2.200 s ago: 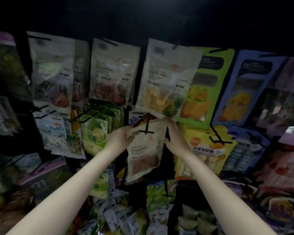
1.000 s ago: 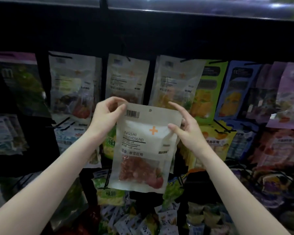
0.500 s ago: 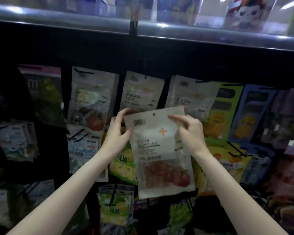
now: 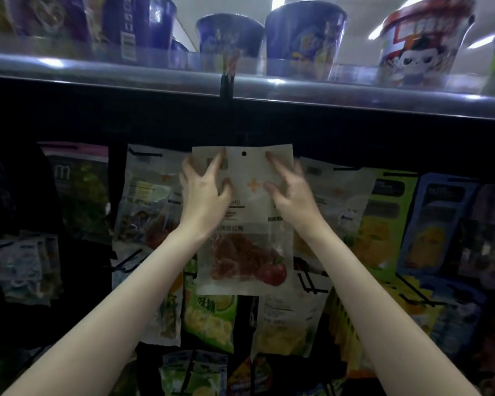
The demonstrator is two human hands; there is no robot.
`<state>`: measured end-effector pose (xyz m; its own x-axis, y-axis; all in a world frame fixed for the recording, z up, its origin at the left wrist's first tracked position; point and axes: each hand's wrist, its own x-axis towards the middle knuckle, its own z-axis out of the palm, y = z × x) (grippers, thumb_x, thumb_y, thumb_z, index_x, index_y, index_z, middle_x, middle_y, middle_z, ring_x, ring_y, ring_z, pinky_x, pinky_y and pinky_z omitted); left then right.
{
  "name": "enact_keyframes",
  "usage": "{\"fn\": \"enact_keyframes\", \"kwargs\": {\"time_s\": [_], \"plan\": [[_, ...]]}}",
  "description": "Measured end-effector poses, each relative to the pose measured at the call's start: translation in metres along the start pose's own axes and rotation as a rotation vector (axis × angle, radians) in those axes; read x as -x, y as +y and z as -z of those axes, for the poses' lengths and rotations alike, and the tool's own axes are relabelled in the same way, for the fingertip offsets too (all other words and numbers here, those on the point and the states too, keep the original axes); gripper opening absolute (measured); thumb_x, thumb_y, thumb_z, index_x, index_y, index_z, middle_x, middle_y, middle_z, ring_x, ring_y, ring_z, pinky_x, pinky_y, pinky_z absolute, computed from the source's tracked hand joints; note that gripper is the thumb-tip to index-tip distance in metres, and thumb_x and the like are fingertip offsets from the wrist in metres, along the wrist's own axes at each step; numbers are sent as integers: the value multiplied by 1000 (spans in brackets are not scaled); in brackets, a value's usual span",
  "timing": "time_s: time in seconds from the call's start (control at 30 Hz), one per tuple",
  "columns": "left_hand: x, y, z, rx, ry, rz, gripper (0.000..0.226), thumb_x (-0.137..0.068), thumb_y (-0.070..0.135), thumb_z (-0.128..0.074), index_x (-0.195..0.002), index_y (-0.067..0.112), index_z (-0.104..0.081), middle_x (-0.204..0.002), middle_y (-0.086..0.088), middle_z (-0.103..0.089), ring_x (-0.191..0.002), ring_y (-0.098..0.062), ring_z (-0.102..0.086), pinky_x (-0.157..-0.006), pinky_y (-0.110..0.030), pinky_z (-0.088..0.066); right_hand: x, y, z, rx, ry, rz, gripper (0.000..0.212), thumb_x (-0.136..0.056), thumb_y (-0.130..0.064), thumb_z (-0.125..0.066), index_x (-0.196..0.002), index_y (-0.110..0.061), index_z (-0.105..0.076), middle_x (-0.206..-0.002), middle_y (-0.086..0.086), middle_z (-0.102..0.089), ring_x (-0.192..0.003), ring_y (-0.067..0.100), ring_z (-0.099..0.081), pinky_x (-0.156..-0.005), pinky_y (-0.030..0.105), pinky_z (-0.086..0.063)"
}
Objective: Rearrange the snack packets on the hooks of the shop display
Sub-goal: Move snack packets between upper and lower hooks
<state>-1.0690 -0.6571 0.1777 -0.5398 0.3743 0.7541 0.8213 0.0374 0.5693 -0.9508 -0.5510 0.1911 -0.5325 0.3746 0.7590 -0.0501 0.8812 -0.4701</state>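
A white snack packet (image 4: pixel 247 224) with an orange cross and red dried fruit in its window is held up against the top row of the display. Its round hang hole (image 4: pixel 243 153) sits at the top middle, level with the dark rail under the shelf. My left hand (image 4: pixel 205 192) grips the packet's upper left edge with curled fingers. My right hand (image 4: pixel 290 191) grips its upper right part, thumb on the front. The hook behind the packet is hidden.
A metal shelf edge (image 4: pixel 326 90) runs overhead with instant noodle cups (image 4: pixel 303 38) on it. Other packets hang left (image 4: pixel 146 195) and right (image 4: pixel 380 224) of mine. Black empty hooks (image 4: pixel 126 261) stick out lower left; green packets (image 4: pixel 209 318) hang below.
Both hands took the packet off a lower hook and raised it to the top row. The view tilted up, revealing the shelf with noodle cups.
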Motion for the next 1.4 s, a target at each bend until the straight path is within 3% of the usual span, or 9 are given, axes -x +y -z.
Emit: {"fn": "enact_keyframes", "kwargs": {"time_s": [0.4,0.5,0.67,0.77,1.0,1.1,1.17,1.27,1.4], "plan": [[-10,-8,-15,-110,-30,-95,58,-94,13,-46,-146,31,-26,-154,-18,7,-139,-41,1,-109,-53,-20,-15,18,-1,-14,-45,-70,51,-96,-15,-48,-143,-27,-33,-153,2,-19,-141,16,-18,-105,18,-18],[-12,-15,-20,-199,-7,-130,58,-93,12,-46,-146,27,-28,-154,-19,14,-139,-45,3,-107,-61,-20,-16,20,-2,-30,-56,-76,51,-96,-14,-49,-143,-26,-33,-151,1,-21,-140,15,-21,-102,13,-19],[-8,-23,-32,-360,-144,-297,54,-92,31,-28,-145,18,-31,-157,-9,-3,-143,-36,5,-111,-61,-10,-18,29,-8,-38,-44,-126,52,-95,-16,-51,-143,-29,-34,-153,0,-20,-141,16,-21,-104,16,-19],[-6,-29,-33,-363,-185,-325,68,-84,42,-12,-147,21,-24,-157,-5,-8,-145,-29,1,-112,-52,-8,-20,38,-10,-55,-93,-167,63,-91,-19,-58,-143,-39,-29,-156,-3,-16,-142,18,-19,-109,26,-26],[30,-62,-39,-527,-189,-470,57,-90,38,-31,-146,26,-26,-155,-8,-17,-143,-33,1,-108,-58,0,25,61,-26,-139,-275,-200,97,-79,-15,-74,-144,-43,-8,-156,-12,-9,-141,9,-15,-96,15,-31],[44,-58,-42,-442,-237,-381,61,-88,44,-26,-147,30,-24,-157,2,1,-142,-27,16,-107,-62,-1,16,62,-24,-129,-305,-236,99,-78,-14,-74,-147,-38,-7,-156,-10,-10,-140,8,-15,-104,23,-32],[54,-55,-40,-213,-250,-259,56,-91,38,-36,-146,31,-27,-154,10,9,-142,-19,20,-112,-54,-6,11,64,-18,-170,-364,-261,102,-75,-15,-76,-148,-36,-8,-154,-12,-12,-133,0,-16,-98,13,-32],[59,-64,-39,-85,-226,-151,52,-93,12,-49,-141,27,-37,-154,11,3,-143,-13,9,-114,-39,-15,8,71,-17,-105,-312,-263,100,-77,-8,-74,-147,-39,-10,-155,-9,-15,-134,6,-25,-91,17,-42],[47,-84,-42,-177,-432,24,51,-94,15,-48,-142,29,-36,-157,-2,-10,-145,-25,-3,-111,-52,-26,4,74,-40,74,-120,-304,93,-85,-5,-65,-146,-45,-9,-158,1,-6,-132,21,-37,-79,19,-47]]}}
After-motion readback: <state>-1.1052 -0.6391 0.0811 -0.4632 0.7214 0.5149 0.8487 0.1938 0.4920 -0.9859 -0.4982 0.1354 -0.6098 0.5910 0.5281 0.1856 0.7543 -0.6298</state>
